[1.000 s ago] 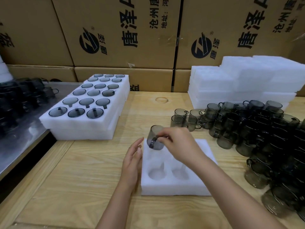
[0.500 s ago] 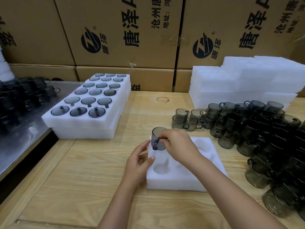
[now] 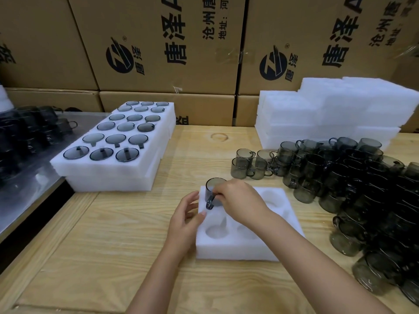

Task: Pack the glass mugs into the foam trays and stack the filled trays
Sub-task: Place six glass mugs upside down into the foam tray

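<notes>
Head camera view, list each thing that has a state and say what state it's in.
foam tray: flat on the table, visible pockets empty.
glass mug: upright, handle toward the camera, at the foam tray's far-left pocket, not fully sunk.
right hand: pinching the glass mug near its handle.
left hand: relaxed, thumb touching the foam tray's left edge.
filled trays: stacked, top pockets full.
loose mugs: piled, unpacked.
spare foam: stacked.

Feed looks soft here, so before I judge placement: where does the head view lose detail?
Head view: light is soft and even, no hard shadows; wide-angle bends the cartons; the loose mugs smear into a dark mass toward the frame's lower-right corner; the mug in the right hand and the tray read clearly.
</notes>
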A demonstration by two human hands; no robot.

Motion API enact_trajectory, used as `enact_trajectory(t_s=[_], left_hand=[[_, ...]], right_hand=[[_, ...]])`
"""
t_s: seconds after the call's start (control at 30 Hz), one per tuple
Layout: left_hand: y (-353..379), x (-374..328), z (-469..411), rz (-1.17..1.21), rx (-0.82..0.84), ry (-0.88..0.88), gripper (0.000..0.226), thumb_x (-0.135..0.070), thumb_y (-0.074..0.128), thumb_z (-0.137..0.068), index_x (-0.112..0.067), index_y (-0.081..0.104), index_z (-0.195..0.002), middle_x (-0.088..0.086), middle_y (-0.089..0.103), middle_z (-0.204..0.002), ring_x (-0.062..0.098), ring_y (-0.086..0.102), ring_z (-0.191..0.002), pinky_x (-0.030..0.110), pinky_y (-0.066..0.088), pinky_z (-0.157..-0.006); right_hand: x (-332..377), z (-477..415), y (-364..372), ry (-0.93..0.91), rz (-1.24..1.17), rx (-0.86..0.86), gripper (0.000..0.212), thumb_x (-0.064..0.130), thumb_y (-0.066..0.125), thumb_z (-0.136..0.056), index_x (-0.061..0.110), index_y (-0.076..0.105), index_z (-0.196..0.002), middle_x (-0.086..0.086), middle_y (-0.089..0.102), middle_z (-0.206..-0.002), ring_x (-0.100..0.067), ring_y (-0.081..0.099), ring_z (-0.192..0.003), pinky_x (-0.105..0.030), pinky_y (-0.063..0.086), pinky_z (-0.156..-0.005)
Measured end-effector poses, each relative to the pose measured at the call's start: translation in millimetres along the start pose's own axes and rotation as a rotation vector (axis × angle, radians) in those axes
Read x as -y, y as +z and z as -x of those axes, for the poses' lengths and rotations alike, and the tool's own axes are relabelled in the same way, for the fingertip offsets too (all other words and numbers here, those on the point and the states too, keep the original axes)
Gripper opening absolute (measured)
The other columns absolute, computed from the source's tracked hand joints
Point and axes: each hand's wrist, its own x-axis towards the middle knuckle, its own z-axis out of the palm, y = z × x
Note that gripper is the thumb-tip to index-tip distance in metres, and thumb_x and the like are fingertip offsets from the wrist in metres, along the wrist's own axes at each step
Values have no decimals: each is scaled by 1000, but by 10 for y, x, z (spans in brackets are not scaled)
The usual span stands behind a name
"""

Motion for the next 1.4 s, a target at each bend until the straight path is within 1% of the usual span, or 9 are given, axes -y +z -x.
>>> enact_trajectory(t_s=[0.17, 0.27, 0.47, 0.77, 0.9, 1.0, 1.1, 1.27, 1.4], left_hand=[[82, -271, -377, -48, -149, 2, 26, -30, 37, -102, -28, 54, -122, -6, 56, -129, 10, 52, -120, 23, 37, -96], [201, -451, -647, -221, -7, -3, 38, -38, 28, -103, -24, 52, -129, -12, 53, -126, 5, 48, -117, 20, 33, -97], [283, -343, -834, -440, 266, -189, 34, -25, 29, -103, -19, 61, -94, 2, 64, -95, 19, 55, -88, 30, 41, -77], [287, -231, -770, -355, 319, -139, 33, -12, 32, -103, -14, 54, -79, -5, 54, -68, 0, 48, -57, 18, 39, -56], [323, -220, -783, -355, 353, -37, 38, -2, 31, -101, -10, 52, -69, 1, 50, -70, 9, 43, -63, 27, 35, -61], [313, -132, -742, -254, 206, -98, 34, -12, 32, -103, -6, 62, -89, 3, 58, -93, 16, 53, -88, 29, 41, -77], [278, -20, -610, 23, -35, -179, 34, -24, 27, -105, -18, 60, -105, 4, 61, -115, 20, 56, -111, 31, 43, -94], [320, 10, -492, 315, -153, -207, 31, -31, 28, -103, -21, 55, -114, 14, 61, -116, 26, 60, -107, 42, 45, -96], [284, 39, -522, 416, -165, -189, 34, -34, 30, -101, -18, 47, -126, 1, 61, -110, 9, 62, -94, 25, 49, -84]], right_hand=[[-125, -133, -84, 67, -280, -215, 34, 36, 51, -93, 18, 63, -120, 2, 60, -123, -17, 49, -115, -31, 38, -97], [-163, -297, -16, 187, -199, -92, 48, 42, 31, -100, 18, 42, -140, 0, 43, -145, -25, 35, -132, -39, 28, -106], [-182, -396, 318, 362, -236, 120, 47, 43, 9, -100, 27, 43, -130, -7, 61, -123, -29, 46, -123, -47, 16, -108], [-202, -305, 490, 355, 59, 132, 51, 42, 5, -100, 26, 22, -145, -5, 46, -138, -27, 34, -130, -53, 4, -111], [-253, -319, 497, 368, 22, 171, 54, 43, 4, -100, 25, 8, -150, -6, 36, -147, -27, 26, -136, -55, -2, -111], [-308, -357, 428, 384, -131, 247, 56, 52, 5, -97, 31, 16, -149, -4, 34, -148, -26, 23, -137, -54, 0, -110], [-309, -486, 332, 458, -231, 270, 67, 60, 4, -94, 26, 48, -131, -6, 49, -136, -28, 32, -132, -54, 6, -108], [-70, -638, 437, 316, -68, 245, 67, 58, 5, -95, 24, 52, -128, -6, 55, -131, -29, 39, -130, -58, 2, -110], [-1, -658, 511, 366, 76, 344, 60, 49, 7, -97, 22, 47, -132, -9, 53, -131, -32, 38, -127, -63, -2, -108]])
